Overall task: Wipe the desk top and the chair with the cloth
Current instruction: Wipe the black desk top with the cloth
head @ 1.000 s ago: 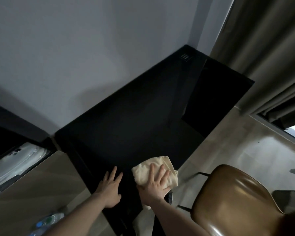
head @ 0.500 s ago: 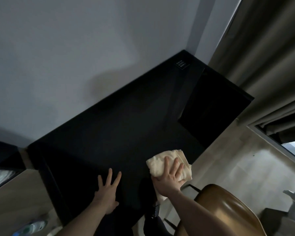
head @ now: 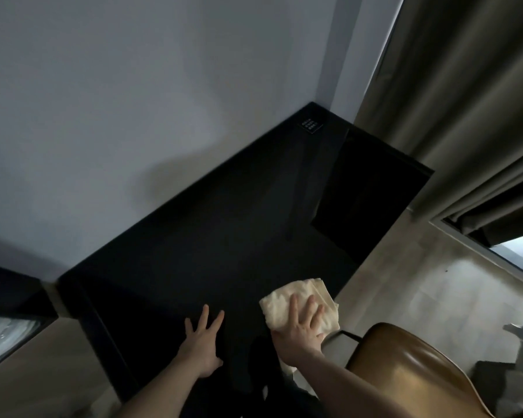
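The black desk top (head: 212,236) runs along the grey wall into the far corner. A folded cream cloth (head: 287,300) lies on its near right edge. My right hand (head: 301,330) presses flat on the cloth with straight spread fingers. My left hand (head: 203,345) rests flat on the desk to the left of the cloth, fingers spread, holding nothing. The brown leather chair (head: 411,375) stands at the lower right, close beside my right forearm, with its black metal frame (head: 349,336) just below the cloth.
A small black label plate (head: 310,125) sits in the desk's far corner. A dark panel (head: 369,200) stands at the desk's right end. Grey-brown curtains (head: 465,116) hang at the right above a window. A wooden surface (head: 43,372) adjoins the desk on the left.
My right hand has slid the cloth along the desk's near edge towards the right. The left hand stays flat on the desk. The view has tilted and shifted.
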{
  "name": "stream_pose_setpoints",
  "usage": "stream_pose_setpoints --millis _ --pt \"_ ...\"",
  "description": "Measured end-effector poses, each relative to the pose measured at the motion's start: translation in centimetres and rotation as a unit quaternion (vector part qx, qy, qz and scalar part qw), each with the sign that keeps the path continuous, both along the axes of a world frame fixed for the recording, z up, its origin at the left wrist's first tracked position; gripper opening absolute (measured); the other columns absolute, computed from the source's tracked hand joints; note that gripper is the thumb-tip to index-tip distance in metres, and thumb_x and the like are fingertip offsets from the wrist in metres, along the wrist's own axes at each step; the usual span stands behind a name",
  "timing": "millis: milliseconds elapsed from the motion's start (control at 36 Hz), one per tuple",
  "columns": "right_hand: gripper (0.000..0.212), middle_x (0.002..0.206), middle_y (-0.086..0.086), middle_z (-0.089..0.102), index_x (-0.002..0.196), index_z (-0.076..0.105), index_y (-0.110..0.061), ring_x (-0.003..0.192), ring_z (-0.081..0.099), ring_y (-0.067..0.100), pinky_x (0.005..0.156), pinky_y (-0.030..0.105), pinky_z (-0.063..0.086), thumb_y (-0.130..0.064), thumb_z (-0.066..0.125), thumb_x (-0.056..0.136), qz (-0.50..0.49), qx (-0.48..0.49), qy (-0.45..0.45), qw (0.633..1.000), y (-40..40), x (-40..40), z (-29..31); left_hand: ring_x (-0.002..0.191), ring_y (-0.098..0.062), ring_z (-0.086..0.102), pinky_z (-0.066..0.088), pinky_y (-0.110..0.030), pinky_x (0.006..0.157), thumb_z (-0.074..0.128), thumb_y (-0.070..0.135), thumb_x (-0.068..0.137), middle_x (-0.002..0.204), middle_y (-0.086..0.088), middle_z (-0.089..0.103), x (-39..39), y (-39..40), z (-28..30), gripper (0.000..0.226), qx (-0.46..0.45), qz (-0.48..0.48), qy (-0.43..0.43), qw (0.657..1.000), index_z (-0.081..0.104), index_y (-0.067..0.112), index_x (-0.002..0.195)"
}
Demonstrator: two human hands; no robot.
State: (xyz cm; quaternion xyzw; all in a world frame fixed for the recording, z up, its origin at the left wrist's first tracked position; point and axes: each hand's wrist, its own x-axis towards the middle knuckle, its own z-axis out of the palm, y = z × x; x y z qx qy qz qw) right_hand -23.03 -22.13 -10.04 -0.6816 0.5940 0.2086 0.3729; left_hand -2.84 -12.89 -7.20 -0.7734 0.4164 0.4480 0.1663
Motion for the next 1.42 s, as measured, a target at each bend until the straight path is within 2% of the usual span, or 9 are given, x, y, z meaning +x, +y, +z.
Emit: stream_pose_setpoints --millis 194,333,611,750,889,1056,1222,1333,1417 --pt "0.104 0.154 0.012 -0.046 0.154 -0.029 -0.034 0.138 -0.046 0.042 0.116 0.072 0.004 -0.071 0.043 0.09 -0.005 0.014 0.007 1.0 -1.1 -0.3 0.0 0.155 -0.036 -0.014 0.031 -0.055 0.12 0.074 0.027 0.091 0.162 0.0 -0.037 -0.1 -1.1 -0.4 0.109 -0.01 -0.043 -0.015 0.999 -0.01 0.034 0.161" --pt "0.104 0.154 0.011 -0.047 0.153 -0.03 -0.035 0.139 -0.046 0.041 0.117 0.07 0.002 -0.073 0.041 0.087 -0.009 0.023 0.012 1.0 -3.4 -0.8 0.0 0.155 -0.035 -0.013 0.026 -0.056 0.122 0.071 0.032 0.092 0.165 -0.002 -0.032 -0.7 -3.7 -0.2 0.105 -0.041 -0.068 -0.029 0.996 -0.007 0.031 0.162" --pt "0.103 0.147 0.003 -0.052 0.145 -0.035 -0.039 0.137 -0.048 0.04 0.119 0.068 0.002 -0.065 0.047 0.089 -0.053 0.014 -0.048 0.997 -14.0 -4.2 -1.0 0.155 -0.034 -0.014 0.02 -0.054 0.124 0.069 0.037 0.093 0.164 -0.002 -0.033 -3.1 -11.9 -1.2 0.104 -0.065 -0.046 -0.025 0.997 -0.009 0.031 0.162" --pt "0.105 0.153 0.011 -0.043 0.144 -0.037 -0.039 0.139 -0.043 0.045 0.115 0.073 0.001 -0.066 0.047 0.087 -0.032 -0.009 -0.028 0.999 -20.4 -6.5 -2.5 0.154 -0.036 -0.016 0.02 -0.056 0.124 0.069 0.037 0.094 0.163 -0.004 -0.034 -5.6 -16.8 -1.9 0.106 -0.054 -0.021 -0.002 0.998 -0.012 0.029 0.162" --pt "0.107 0.148 0.011 -0.051 0.144 -0.04 -0.033 0.139 -0.045 0.043 0.117 0.07 -0.005 -0.065 0.047 0.09 -0.021 0.007 -0.023 0.999 -25.8 -7.9 -1.4 0.154 -0.038 -0.015 0.02 -0.049 0.125 0.067 0.041 0.095 0.165 -0.01 -0.029 -8.2 -21.6 -1.7 0.105 -0.041 0.043 0.017 0.998 -0.012 0.021 0.162" --pt "0.107 0.148 0.012 -0.054 0.144 -0.044 -0.032 0.139 -0.046 0.04 0.113 0.073 -0.004 -0.072 0.04 0.091 -0.011 0.024 0.027 0.999 -28.8 -8.0 -0.6 0.155 -0.035 -0.012 0.022 -0.048 0.124 0.066 0.04 0.094 0.167 0.0 -0.024 -10.4 -23.7 -1.4 0.098 -0.079 0.031 0.02 0.996 -0.002 0.028 0.163" --pt "0.107 0.131 0.008 -0.068 0.133 -0.055 -0.031 0.132 -0.054 0.04 0.114 0.074 -0.005 -0.067 0.038 0.093 -0.006 0.027 0.036 0.999 -28.9 -8.1 -0.3 0.155 -0.036 -0.015 0.017 -0.049 0.125 0.059 0.043 0.097 0.167 -0.001 -0.026 -11.1 -23.1 -0.5 0.093 -0.084 0.02 -0.003 0.996 -0.003 0.028 0.163" --pt "0.105 0.15 0.01 -0.051 0.139 -0.05 -0.032 0.14 -0.045 0.039 0.113 0.075 -0.004 -0.071 0.035 0.091 0.01 0.016 0.048 0.999 -28.8 -8.4 0.3 0.153 -0.037 -0.02 0.014 -0.054 0.125 0.057 0.042 0.099 0.163 0.0 -0.036 -10.4 -22.5 -0.7 0.094 -0.045 0.017 -0.01 0.999 -0.013 0.031 0.161" --pt "0.102 0.153 0.008 -0.048 0.147 -0.039 -0.033 0.144 -0.04 0.038 0.113 0.074 -0.003 -0.073 0.035 0.091 0.023 0.02 0.05 0.998 -29.4 -8.7 0.7 0.152 -0.037 -0.023 0.013 -0.058 0.124 0.057 0.042 0.1 0.16 0.001 -0.041 -10.0 -22.1 -1.6 0.096 -0.031 0.035 -0.008 0.999 -0.018 0.033 0.16"
